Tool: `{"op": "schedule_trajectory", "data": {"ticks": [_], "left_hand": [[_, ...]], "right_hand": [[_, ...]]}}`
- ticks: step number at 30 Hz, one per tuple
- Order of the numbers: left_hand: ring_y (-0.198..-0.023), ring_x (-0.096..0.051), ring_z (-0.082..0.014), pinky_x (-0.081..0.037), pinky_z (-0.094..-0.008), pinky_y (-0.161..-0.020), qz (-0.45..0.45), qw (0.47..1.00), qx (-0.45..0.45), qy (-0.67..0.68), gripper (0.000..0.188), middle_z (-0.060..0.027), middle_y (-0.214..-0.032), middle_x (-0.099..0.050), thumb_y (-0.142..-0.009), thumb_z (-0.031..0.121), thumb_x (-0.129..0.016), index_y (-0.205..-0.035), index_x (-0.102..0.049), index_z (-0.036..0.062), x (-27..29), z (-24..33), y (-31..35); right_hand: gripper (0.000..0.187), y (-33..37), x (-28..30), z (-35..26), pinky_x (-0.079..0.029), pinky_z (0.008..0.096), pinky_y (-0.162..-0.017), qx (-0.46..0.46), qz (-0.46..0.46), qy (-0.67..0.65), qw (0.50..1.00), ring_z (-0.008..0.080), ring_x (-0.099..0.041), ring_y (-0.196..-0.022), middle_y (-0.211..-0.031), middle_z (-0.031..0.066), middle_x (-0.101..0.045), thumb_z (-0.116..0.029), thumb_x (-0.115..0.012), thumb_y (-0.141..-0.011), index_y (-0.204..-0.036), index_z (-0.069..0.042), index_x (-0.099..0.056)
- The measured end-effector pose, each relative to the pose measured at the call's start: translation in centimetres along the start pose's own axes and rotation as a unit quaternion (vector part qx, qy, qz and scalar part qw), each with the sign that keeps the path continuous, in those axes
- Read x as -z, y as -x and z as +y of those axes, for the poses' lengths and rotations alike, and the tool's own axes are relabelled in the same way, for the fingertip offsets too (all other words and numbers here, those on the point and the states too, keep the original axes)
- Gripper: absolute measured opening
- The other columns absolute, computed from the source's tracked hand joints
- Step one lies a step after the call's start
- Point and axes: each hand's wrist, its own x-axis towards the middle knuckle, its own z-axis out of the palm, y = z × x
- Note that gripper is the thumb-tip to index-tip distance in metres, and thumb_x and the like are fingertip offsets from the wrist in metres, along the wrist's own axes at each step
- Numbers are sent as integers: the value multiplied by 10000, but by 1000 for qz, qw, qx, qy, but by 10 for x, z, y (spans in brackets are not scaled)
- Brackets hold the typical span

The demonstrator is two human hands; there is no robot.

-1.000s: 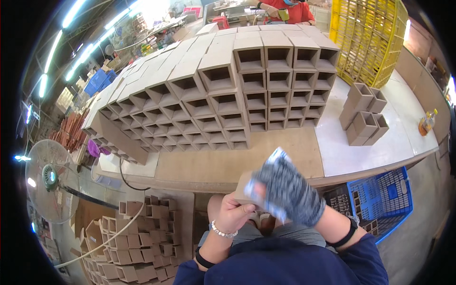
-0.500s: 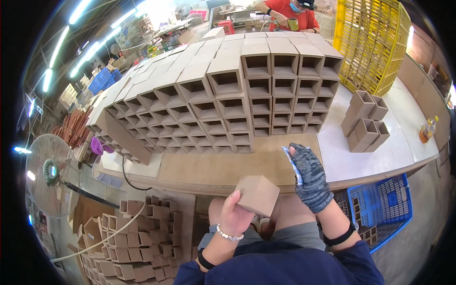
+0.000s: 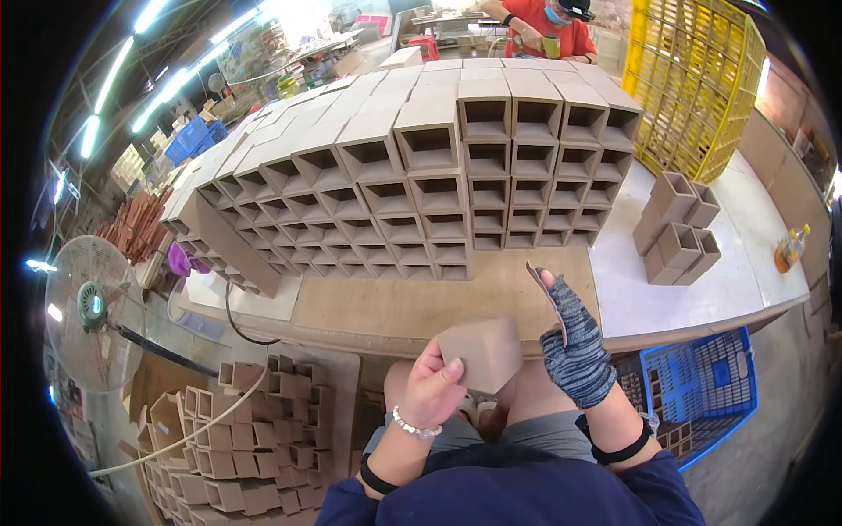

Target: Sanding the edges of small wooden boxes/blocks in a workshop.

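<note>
Glaring tube lights (image 3: 114,76) upper left, fisheye-bent edges

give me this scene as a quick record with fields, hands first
left hand: bare, holding a brown box
right hand: in a grey knit glove, holding a thin flat piece
table: stacked open-ended boxes, yellow crate, bottle
lower left: fan, pile of boxes
lower right: blue crate
beyond the stack: person in red

A plain tan box (image 3: 481,355), flat-sided and sharp-cornered, is tilted in the left fingers (image 3: 430,354) by the tabletop's (image 3: 377,302) near edge; a thin sheet (image 3: 555,313), seen nearly edge-on, lies along the right fingers (image 3: 576,309).
</note>
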Motion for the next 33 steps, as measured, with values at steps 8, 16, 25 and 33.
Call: {"op": "schedule_trajectory", "data": {"ticks": [8, 16, 25, 33], "left_hand": [[-1026, -504, -145, -369, -303, -907, 25, 997, -55, -50, 268, -58, -1102, -547, -850, 91, -545, -1104, -473, 42, -6, -3, 3], [-963, -507, -113, -382, -270, -864, 44, 991, -74, -106, 182, -33, -1043, -549, -846, 59, -542, -1004, -453, 51, -8, 5, 7], [-941, -515, -120, -412, -272, -820, -26, 993, -63, -101, 214, -47, -1018, -544, -839, 57, -547, -1026, -448, 29, -4, 3, 6], [-1099, -458, -216, -364, -377, -932, 34, 981, -39, -185, 352, -105, -1160, -488, -803, -31, -493, -1140, -409, 26, -12, 5, 9]], "right_hand": [[369, -3, -9, -34, -365, 453, -918, 209, -103, 67, 970, 316, -504, -1016, -1114, 154, -514, -101, -518, -779, -1140, -39, -471], [370, -4, 0, -21, -350, 437, -941, 145, -45, 115, 982, 291, -499, -1058, -1128, 153, -523, -112, -501, -801, -1166, -60, -467], [350, -8, -7, 32, -323, 417, -967, 120, -51, 299, 945, 306, -493, -1053, -1131, 166, -513, -86, -472, -814, -1156, -12, -459], [472, 3, -14, 2, -338, 449, -940, 176, -59, 190, 964, 336, -471, -1075, -1166, 163, -488, -82, -496, -787, -1247, -60, -398]]}}
